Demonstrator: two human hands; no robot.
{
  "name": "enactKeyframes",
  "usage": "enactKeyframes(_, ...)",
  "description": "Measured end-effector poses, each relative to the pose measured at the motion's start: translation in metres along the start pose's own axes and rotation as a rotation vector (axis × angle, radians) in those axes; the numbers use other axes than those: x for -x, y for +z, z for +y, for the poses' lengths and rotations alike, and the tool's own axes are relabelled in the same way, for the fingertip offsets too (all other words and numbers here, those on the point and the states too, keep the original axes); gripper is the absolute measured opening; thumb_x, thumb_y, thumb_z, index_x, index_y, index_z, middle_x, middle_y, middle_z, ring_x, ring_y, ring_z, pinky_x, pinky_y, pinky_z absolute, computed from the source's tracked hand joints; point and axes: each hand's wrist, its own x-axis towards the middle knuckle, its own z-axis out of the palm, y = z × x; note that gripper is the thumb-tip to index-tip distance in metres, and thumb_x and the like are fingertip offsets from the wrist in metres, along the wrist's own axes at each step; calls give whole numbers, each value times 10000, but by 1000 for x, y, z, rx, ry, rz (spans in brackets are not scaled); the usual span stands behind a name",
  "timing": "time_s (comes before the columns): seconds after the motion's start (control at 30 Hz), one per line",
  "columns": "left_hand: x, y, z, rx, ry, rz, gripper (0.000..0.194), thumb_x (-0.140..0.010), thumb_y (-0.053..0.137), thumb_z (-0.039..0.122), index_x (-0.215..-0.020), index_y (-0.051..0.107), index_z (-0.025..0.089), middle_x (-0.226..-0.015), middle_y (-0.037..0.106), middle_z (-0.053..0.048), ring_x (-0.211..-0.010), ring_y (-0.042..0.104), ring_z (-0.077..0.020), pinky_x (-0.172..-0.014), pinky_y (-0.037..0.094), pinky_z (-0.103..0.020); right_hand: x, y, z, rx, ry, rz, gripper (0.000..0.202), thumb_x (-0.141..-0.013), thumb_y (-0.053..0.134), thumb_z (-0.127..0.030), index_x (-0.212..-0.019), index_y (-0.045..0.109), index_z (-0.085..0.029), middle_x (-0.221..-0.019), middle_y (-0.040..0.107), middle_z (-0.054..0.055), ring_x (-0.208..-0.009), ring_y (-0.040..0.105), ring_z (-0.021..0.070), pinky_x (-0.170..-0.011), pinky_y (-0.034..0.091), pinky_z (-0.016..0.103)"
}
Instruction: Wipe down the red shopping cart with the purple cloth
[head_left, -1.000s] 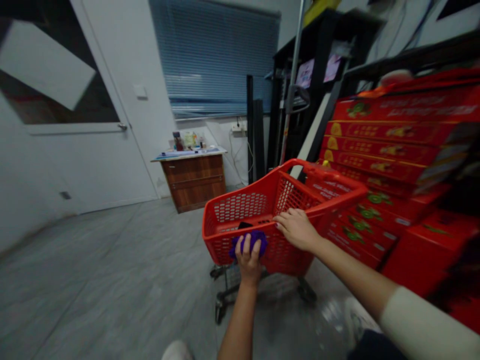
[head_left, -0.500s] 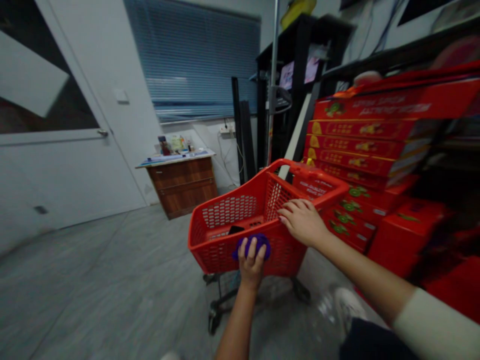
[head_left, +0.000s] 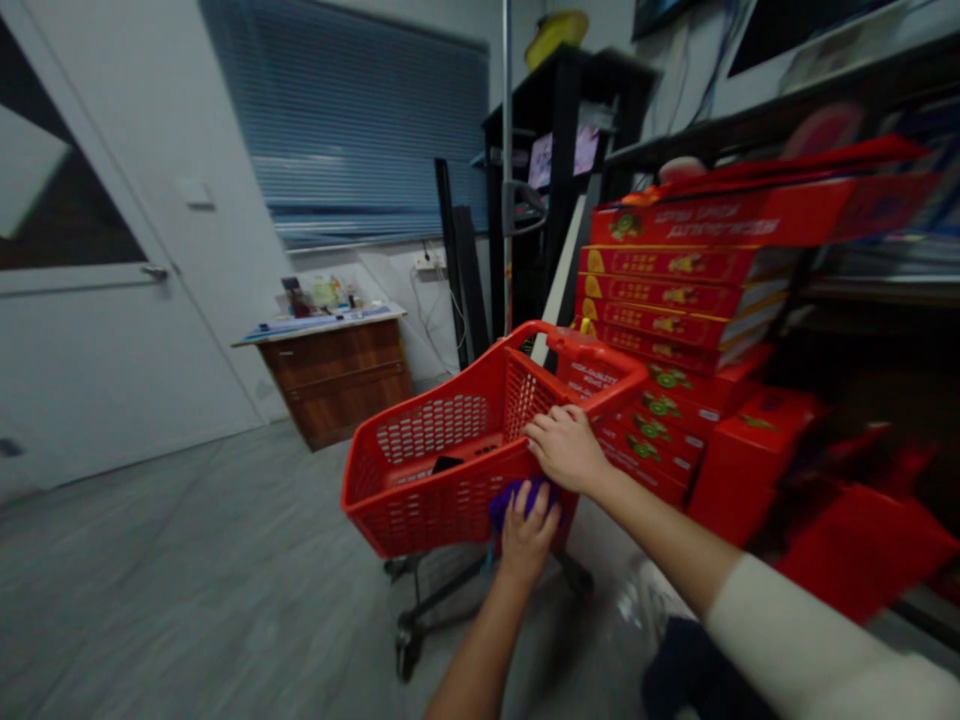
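A red plastic shopping cart [head_left: 442, 505] stands on the grey floor, a small black object [head_left: 448, 465] lying in its basket. My left hand [head_left: 527, 530] presses a purple cloth [head_left: 501, 508] against the outer side of the basket, fingers bent over it. Higher up, near the handle end, my right hand [head_left: 566, 445] rests on the basket's top rim with its fingers over the edge. The palms of both hands are hidden.
Stacked red boxes [head_left: 660, 295] stand right of the cart beside dark shelving. Behind it are a wooden cabinet [head_left: 337, 380] with small items on top and a metal pole [head_left: 508, 150]. A white door [head_left: 82, 370] is at left.
My left hand and the purple cloth have moved along the basket side toward the handle end. My right hand stays on the rim. The view has shifted, so the cart appears further left.
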Motion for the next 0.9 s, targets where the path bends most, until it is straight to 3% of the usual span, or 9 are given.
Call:
enactKeyframes(0.1, 24, 6, 0, 18, 222, -130, 222, -907, 566, 239, -1114, 633, 281, -1395, 554, -26, -1339, 443, -239, -1082, 396, -472, 1, -1, 0, -11, -1, -2, 255, -964, 414, -300, -1011, 659, -242, -1035, 675, 51, -1015, 488, 215, -945, 212, 398)
enactKeyframes(0.2, 41, -4, -11, 17, 264, -149, 205, -913, 558, 246, -1103, 630, 273, -1376, 570, -26, -1331, 450, -235, -1089, 390, -465, 2, -2, 0, -26, 2, -6, 255, -964, 416, -296, -1014, 659, -239, -1038, 675, 54, -1016, 486, 214, -957, 210, 400)
enactKeyframes(0.3, 28, -27, -28, -3, 112, 4, 266, -909, 540, 190, -1143, 617, 290, -1354, 580, -36, -1370, 396, -246, -1096, 382, -461, 4, -3, -2, -38, 1, -10, 270, -968, 405, -293, -1028, 662, -236, -1046, 673, 63, -1020, 482, 216, -963, 211, 398)
enactKeyframes(0.43, -31, -64, -48, -34, -147, 102, 380, -873, 569, 130, -1210, 590, 306, -1360, 546, -69, -1388, 347, -271, -1090, 389, -476, 6, -2, -4, -33, 9, -2, 285, -972, 387, -271, -1023, 665, -240, -1043, 668, 66, -1025, 485, 218, -969, 206, 395)
enactKeyframes(0.57, -78, -101, -64, 41, -335, -76, 384, -847, 576, 142, -1210, 585, 267, -1379, 504, -94, -1281, 440, -279, -1061, 418, -476, 8, 0, -3, -51, 7, 17, 285, -972, 381, -254, -1012, 663, -246, -1020, 669, 63, -1018, 489, 218, -961, 211, 392)
enactKeyframes(0.73, -88, -137, -90, 54, -593, -237, 317, -848, 524, 178, -1157, 586, 221, -1257, 553, -92, -1117, 530, -250, -1012, 444, -426, 7, 5, -5, -90, 6, 28, 239, -949, 421, -241, -993, 656, -244, -1015, 665, 47, -1020, 486, 210, -957, 221, 383)
enactKeyframes(0.83, -100, -143, -93, 12, -722, -324, 265, -903, 489, 321, -1125, 585, 212, -1159, 580, -88, -1040, 564, -229, -963, 453, -382, 5, 8, -8, -118, 12, 57, 212, -937, 440, -238, -962, 650, -236, -1002, 665, 40, -1022, 485, 213, -962, 221, 384)
enactKeyframes(0.9, -117, -139, -86, -35, -764, -410, 336, -918, 462, 450, -1124, 580, 212, -1118, 587, -89, -1014, 578, -226, -934, 452, -363, 5, 9, -10, -133, 11, 69, 221, -937, 431, -236, -962, 651, -230, -1004, 665, 46, -1027, 484, 217, -971, 216, 385)
